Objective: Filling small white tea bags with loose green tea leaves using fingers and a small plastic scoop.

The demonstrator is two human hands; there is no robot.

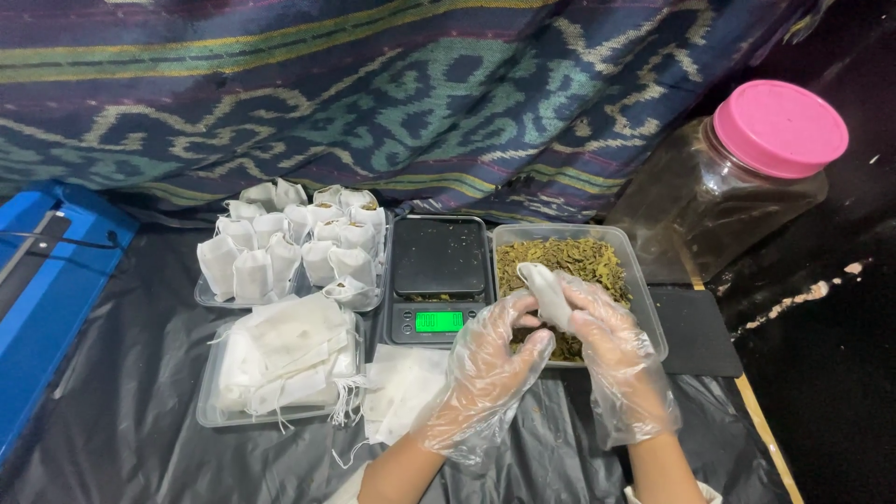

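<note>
Black plastic sheeting [140, 420] covers the surface beneath patterned woven cloth [373, 93].

Blue machine [42, 280] cut off left; jar [719, 191] contents seemingly unclear.

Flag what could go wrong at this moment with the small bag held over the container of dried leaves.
1. Both gloved hands, left hand and right hand, hold the small white bag above the leaf container; leaves may spill onto the black sheet.
2. The loose gloves could weaken the grip.
3. The scale sits very close; stray bits could skew its reading.
</note>
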